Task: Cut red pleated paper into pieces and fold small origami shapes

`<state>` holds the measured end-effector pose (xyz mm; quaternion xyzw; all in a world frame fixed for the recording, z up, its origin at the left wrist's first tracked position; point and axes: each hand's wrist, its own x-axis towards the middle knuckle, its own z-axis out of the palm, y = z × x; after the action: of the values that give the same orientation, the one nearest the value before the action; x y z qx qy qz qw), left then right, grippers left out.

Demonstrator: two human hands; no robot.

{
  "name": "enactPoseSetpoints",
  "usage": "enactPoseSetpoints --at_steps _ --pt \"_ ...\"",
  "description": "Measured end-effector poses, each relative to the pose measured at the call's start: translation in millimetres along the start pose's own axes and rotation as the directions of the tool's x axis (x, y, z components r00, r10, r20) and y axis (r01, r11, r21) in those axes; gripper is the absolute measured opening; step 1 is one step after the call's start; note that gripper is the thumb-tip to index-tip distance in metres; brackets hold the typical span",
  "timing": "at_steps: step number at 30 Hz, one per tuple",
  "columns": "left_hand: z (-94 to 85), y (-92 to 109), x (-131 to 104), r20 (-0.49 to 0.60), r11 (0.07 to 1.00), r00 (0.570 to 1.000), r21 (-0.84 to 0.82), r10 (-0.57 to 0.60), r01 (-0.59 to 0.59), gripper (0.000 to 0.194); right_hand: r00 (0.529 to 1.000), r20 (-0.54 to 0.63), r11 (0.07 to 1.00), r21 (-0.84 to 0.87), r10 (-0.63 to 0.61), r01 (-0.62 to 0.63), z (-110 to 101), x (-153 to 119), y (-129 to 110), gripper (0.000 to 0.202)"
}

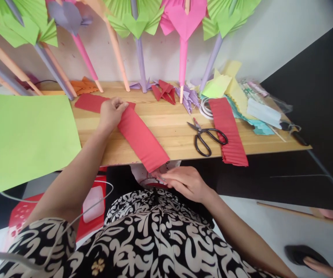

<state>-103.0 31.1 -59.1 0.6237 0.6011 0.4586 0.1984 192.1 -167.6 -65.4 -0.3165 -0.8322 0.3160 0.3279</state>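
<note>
The near strip (pixel 143 139) of red paper lies slantwise on the counter (pixel 176 123), its near end reaching over the near edge. It looks partly worked: flat, with light cross creases but no standing pleats, while the pleated strip (pixel 232 127) at the right already has its folds. The left strip (pixel 88 102), also red, looks mostly flat; whether it joins the near strip under the hand, I cannot tell. The green tops and hearts on sticks along the wall look finished.

The left hand (pixel 113 112) has its fingers curled closed on the near strip's far end. The right hand (pixel 188 183), just beside the near end, has its fingers pinched on a thin thing (pixel 161 178) too blurred to name.

Counted, there are three red strips, if the two on the left are separate; one pair of scissors (pixel 200 130), its blades slightly parted, one handle over the pleated strip; one green sheet (pixel 29 139) at the left; one red folded piece (pixel 165 92) on the far side; one purple heart (pixel 68 16); one pink heart (pixel 182 19); and three green tops (pixel 141 24), plus part of another at the left edge.
</note>
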Motion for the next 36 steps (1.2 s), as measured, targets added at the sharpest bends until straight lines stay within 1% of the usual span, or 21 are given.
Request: enactPoseSetpoints --at_steps 2,4,6,8,9,12,14,15,16,18,19,20,21,22,23,24,26,28,31,33,36 --pt "1.8 -3.0 0.3 0.000 1.000 1.000 0.005 0.007 -0.007 0.013 0.988 -0.118 0.995 0.041 0.096 -0.092 1.9 -15.2 -3.2 0.025" --pt "3.0 -6.0 2.5 0.008 1.000 1.000 0.023 0.019 -0.019 0.013 0.951 -0.227 0.978 0.071 0.209 -0.198 4.3 -23.7 -6.0 0.023" --pt "1.5 -4.3 4.7 -0.011 0.994 0.997 0.075 0.075 -0.074 0.010 0.909 -0.261 0.942 0.177 0.325 -0.286 7.6 -24.6 -7.2 0.022" --pt "-3.4 7.3 1.4 -0.052 0.970 0.981 0.163 0.189 -0.178 0.017 0.868 -0.217 0.852 0.398 0.447 -0.340 10.7 -20.4 -6.7 0.030" --pt "-6.7 17.7 -4.5 -0.069 0.947 0.963 0.211 0.261 -0.242 0.024 0.850 -0.170 0.777 0.524 0.498 -0.350 11.8 -17.5 -6.2 0.038" --pt "-15.2 62.5 -46.6 -0.008 0.866 0.891 0.241 0.454 -0.439 0.038 0.826 -0.046 0.558 0.758 0.561 -0.337 13.4 -11.1 -7.3 0.062" --pt "-16.1 93.1 -91.5 0.125 0.772 0.782 0.129 0.610 -0.623 0.039 0.821 -0.010 0.512 0.786 0.570 -0.346 12.8 -11.6 -13.6 0.073" --pt "-14.9 105.1 -115.5 0.190 0.711 0.704 0.038 0.685 -0.702 0.039 0.820 -0.011 0.514 0.784 0.572 -0.348 11.4 -13.7 -18.7 0.078" --pt "-13.1 113.6 -138.5 0.265 0.633 0.599 -0.063 0.756 -0.772 0.038 0.826 -0.013 0.527 0.776 0.563 -0.347 8.9 -16.8 -24.7 0.084" --pt "-10.1 120.1 -176.6 0.402 0.525 0.400 -0.273 0.824 -0.807 0.037 0.858 -0.018 0.612 0.709 0.513 -0.351 -0.8 -24.9 -36.6 0.089" --pt "-10.2 118.7 -190.4 0.461 0.525 0.348 -0.342 0.816 -0.779 0.038 0.881 -0.021 0.693 0.626 0.472 -0.356 -8.3 -29.0 -40.7 0.087" --pt "-11.6 115.2 -200.5 0.443 0.562 0.387 -0.388 0.809 -0.730 0.038 0.899 -0.039 0.796 0.483 0.437 -0.366 -17.4 -32.6 -42.6 0.077" --pt "-14.3 110.3 -207.6 0.444 0.625 0.451 -0.430 0.775 -0.651 0.043 0.914 -0.061 0.887 0.277 0.401 -0.370 -27.8 -35.3 -41.5 0.064" --pt "-17.8 104.6 -212.6 0.429 0.662 0.505 -0.494 0.749 -0.563 0.045 0.922 -0.138 0.932 0.029 0.362 -0.362 -38.8 -37.0 -37.1 0.050" --pt "-21.5 98.6 -216.6 0.433 0.699 0.559 -0.546 0.707 -0.462 0.044 0.921 -0.233 0.912 -0.201 0.311 -0.359 -49.9 -37.6 -29.8 0.039" --pt "-24.9 92.6 -220.3 0.461 0.733 0.598 -0.579 0.656 -0.357 0.041 0.917 -0.300 0.853 -0.371 0.264 -0.367 -60.3 -37.2 -19.9 0.035" --pt "-28.9 80.4 -229.3 0.545 0.798 0.649 -0.579 0.531 -0.166 0.031 0.913 -0.342 0.722 -0.571 0.224 -0.391 -77.5 -33.3 3.6 0.035" --pt "-28.8 67.7 -240.9 0.605 0.847 0.697 -0.532 0.385 -0.006 0.026 0.908 -0.348 0.605 -0.679 0.233 -0.415 -87.9 -26.5 25.1 0.037" --pt "-24.7 49.7 -257.5 0.630 0.852 0.748 -0.492 0.208 0.177 0.028 0.898 -0.310 0.507 -0.745 0.312 -0.434 -92.2 -13.0 41.3 0.037" --pt "-22.7 42.6 -263.2 0.622 0.834 0.765 -0.503 0.168 0.227 0.029 0.872 -0.323 0.448 -0.760 0.368 -0.471 -90.6 -3.9 40.2 0.036" --pt "-23.7 46.5 -259.3 0.615 0.831 0.766 -0.515 0.188 0.210 0.029 0.833 -0.378 0.373 -0.763 0.404 -0.527 -85.5 4.4 24.6 0.038"
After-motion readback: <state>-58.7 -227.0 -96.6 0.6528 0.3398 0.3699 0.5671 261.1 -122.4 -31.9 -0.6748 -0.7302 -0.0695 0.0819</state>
